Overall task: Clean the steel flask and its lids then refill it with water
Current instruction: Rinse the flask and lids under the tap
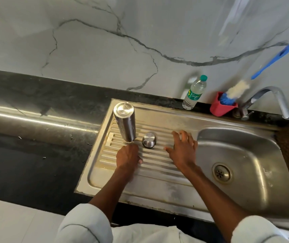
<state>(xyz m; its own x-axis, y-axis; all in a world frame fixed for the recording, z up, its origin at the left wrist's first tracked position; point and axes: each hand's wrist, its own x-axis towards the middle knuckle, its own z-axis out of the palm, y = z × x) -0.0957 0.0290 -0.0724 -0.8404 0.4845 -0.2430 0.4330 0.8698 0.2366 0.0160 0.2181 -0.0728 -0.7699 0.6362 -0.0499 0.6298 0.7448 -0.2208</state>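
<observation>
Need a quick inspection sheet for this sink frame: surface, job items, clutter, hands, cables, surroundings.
Surface: ribbed steel drainboard beside the sink basin, set in a dark counter with water drops.
Job's things: steel flask standing on the drainboard; steel lid beside it.
Clutter: plastic water bottle; red holder with a blue-handled brush.
Hands: left hand curled on the drainboard below the flask, whether it holds anything cannot be told; right hand open, fingers spread over the ribs.
Cables: nothing seen.
Surroundings: marble-look wall; tap, no water running.
</observation>
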